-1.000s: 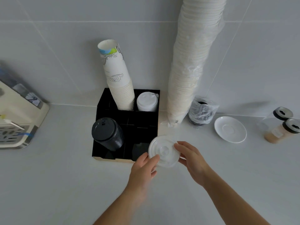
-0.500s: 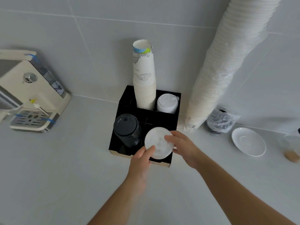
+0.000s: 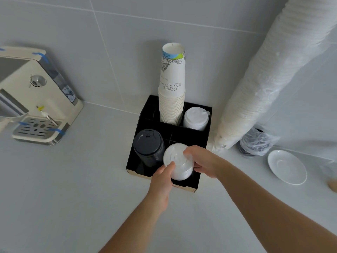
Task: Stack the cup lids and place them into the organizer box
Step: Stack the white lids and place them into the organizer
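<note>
Both hands pinch the stack of clear cup lids [image 3: 177, 162]: left hand [image 3: 161, 181] thumb on top, right hand [image 3: 204, 162] fingers curled around its edge, over the black organizer box [image 3: 204, 137] front-right compartment, beside the black lids [image 3: 148, 147].

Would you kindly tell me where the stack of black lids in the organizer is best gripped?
Probably by the ribbed sides of the black lid stack, from above and the left: it stands well above the organizer box, and the hands and clear lids crowd its right side.

Translucent plastic lids [image 3: 177, 162]; matt black organizer box [image 3: 197, 181]; printed paper cups [image 3: 172, 88]; glossy saucer [image 3: 287, 167].
</note>
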